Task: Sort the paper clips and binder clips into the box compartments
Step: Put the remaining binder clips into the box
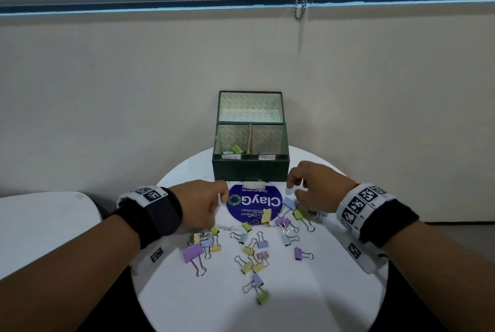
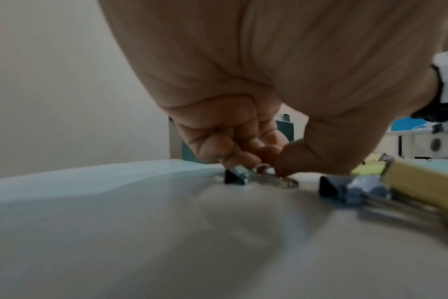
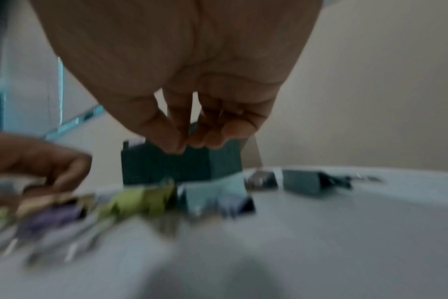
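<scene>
- Nearest me on the round white table (image 1: 334, 305), I count roughly twenty pastel metal binder clips (image 1: 251, 250) scattered loose; the largest is a lilac binder clip (image 1: 192, 252) with long wire handles.
- My left hand (image 1: 202, 204) is down at the left edge of the scatter. Only the left wrist view shows that its curled fingers (image 2: 239, 155) and thumb pinch a small blue-grey binder clip (image 2: 237, 177) lying on the table.
- My right hand (image 1: 314, 184) hovers over the right cluster, fingers bent down and bunched; its own view is blurred, so I cannot tell whether it holds anything.
- Farthest, one dark green lidded box (image 1: 250, 169) stands open with two compartments; the left one holds at least a green clip (image 1: 237, 149).
</scene>
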`<state>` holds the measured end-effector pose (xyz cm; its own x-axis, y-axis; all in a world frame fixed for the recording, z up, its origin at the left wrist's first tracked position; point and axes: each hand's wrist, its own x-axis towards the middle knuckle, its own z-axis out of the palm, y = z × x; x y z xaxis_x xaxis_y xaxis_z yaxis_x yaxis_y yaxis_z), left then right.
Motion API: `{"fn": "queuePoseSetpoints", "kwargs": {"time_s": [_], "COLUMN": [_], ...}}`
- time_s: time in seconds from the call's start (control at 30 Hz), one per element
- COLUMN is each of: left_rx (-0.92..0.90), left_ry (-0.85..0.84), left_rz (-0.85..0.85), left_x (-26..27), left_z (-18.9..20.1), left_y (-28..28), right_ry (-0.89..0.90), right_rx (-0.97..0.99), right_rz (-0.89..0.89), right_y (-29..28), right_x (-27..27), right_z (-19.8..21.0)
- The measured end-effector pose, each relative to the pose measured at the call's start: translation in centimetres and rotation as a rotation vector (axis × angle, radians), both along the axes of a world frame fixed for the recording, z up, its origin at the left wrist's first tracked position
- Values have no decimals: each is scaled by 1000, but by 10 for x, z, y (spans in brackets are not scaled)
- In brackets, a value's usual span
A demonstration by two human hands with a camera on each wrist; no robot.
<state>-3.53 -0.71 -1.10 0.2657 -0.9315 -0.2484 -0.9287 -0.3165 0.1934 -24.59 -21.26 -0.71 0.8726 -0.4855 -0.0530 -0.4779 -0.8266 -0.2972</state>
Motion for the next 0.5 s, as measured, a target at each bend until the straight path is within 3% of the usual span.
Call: {"fn": "queuePoseSetpoints", "kwargs": {"time_s": [0.1, 0.3, 0.5], "left_rx": [-29, -358, -518], "left_ry": [8, 161, 242], "left_rz": [5, 127, 186], "left_x": [3, 17, -11], "left_z": [18, 68, 62], "left_y": [-7, -61, -124], "right_ry": [20, -44, -10], "right_rx": [54, 116, 130], "right_rz": [31, 71, 51], "right_y": [12, 16, 24], "right_x": [1, 3, -7], "right_z": [-12, -10, -10]}}
